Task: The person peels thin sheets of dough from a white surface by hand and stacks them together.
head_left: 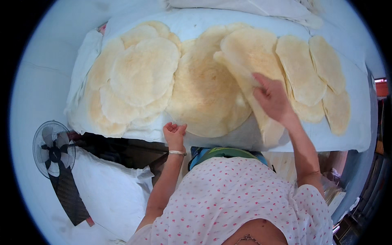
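The right hand (pixel 272 99) lies on a large thin round flatbread (pixel 249 61) near the middle of the white cloth-covered table (pixel 359 122). Its fingers are stretched out and a little spread, pressing flat on the sheet or gripping its edge; I cannot tell which, because the fingertips are partly hidden in a fold of the bread. This flatbread is tilted, with one long side running down toward the near edge of the table, so it seems to be in the middle of being laid down or lifted.

The left hand (pixel 174 134) rests at the near edge of the table, fingers curled loosely upward, holding nothing. It is touching the cloth just beside the lower rim of the big round flatbread (pixel 204 94) in the centre. A thin bracelet (pixel 177 152) is on its wrist.

Many breads are already spread out. A pile of overlapping rounds (pixel 134 77) covers the left part of the table, and several narrower pieces (pixel 314 77) lie overlapping toward the right edge. My judgement is that most of the spreading work is done, since little bare cloth remains, and only the sheet under the right hand is not yet settled.

On the floor at the left stands an electric fan (pixel 54 149), next to a white sack (pixel 110 192).
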A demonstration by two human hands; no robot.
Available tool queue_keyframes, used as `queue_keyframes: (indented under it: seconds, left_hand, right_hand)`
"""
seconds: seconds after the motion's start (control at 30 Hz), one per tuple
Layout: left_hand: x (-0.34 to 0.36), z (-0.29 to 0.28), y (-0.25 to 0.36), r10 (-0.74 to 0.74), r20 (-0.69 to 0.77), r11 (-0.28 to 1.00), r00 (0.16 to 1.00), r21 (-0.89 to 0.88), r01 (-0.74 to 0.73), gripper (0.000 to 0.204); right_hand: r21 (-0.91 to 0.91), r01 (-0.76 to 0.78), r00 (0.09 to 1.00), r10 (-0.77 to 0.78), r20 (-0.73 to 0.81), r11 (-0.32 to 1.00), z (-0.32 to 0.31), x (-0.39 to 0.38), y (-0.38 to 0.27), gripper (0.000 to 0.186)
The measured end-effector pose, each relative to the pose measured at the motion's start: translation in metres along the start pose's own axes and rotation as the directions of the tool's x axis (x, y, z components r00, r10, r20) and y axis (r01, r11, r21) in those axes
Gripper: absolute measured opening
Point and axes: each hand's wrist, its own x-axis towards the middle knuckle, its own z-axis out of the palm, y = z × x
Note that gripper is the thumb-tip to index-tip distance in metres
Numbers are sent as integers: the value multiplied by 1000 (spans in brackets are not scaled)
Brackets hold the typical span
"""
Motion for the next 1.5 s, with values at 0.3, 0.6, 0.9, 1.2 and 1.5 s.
queue_keyframes:
  seconds: [0.3, 0.6, 0.9, 1.2, 1.5]
  left_hand:
    - [10, -5, -3, -248, 0, 966, 969, 80, 247, 47]
    - [-6, 34, 14, -159, 309, 948, 938, -218, 233, 26]
    - [-67, 58, 209, 248, 513, 942, 822, 70, -328, 10]
    - [-15, 65, 410, 383, 610, 665, 694, 339, -665, 8]
    - [228, -210, 515, 519, 171, 663, 837, 538, -521, 30]
  right_hand:
    - [611, -4, 911, 255, -324, 791, -142, 6, 9, 50]
    - [135, -489, 794, 504, -339, 862, -197, -66, 241, 41]
    - [409, -703, 707, 509, 491, 582, -32, -80, 117, 47]
    - [660, -699, 711, 373, 597, 275, 101, -71, 93, 35]
    - [-180, 216, 976, -216, 17, 960, 190, -19, 34, 52]
